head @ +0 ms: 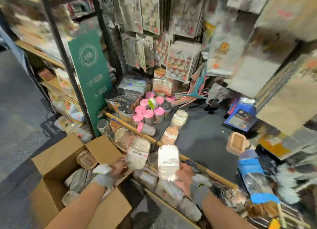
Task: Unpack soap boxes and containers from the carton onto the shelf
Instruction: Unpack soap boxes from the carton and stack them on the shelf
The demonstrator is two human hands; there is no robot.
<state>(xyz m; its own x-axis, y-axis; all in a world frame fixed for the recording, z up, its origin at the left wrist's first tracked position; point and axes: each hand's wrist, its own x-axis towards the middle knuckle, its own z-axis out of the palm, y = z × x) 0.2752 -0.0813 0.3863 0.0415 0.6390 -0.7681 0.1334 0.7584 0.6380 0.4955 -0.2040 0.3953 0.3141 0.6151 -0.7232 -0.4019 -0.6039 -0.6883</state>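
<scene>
Head view: left hand (118, 167) grips ribbed soap box (138, 153), right hand (184, 175) grips white soap box (169, 161), both 6 o'clock, over shelf (202, 134) edge. Carton (56, 160), 8 o'clock. Best lowered flat onto shelf, 4 o'clock, labels up.

Grey wrist wraps (103, 179), white-tufted.

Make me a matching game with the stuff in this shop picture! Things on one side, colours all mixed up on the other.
Things:
1. carton
2. jar lids
3. tall sign
4. soap box in the right hand

Colours:
A. pink
B. white
C. brown
D. green

Pairs: 1-C, 2-A, 3-D, 4-B
</scene>
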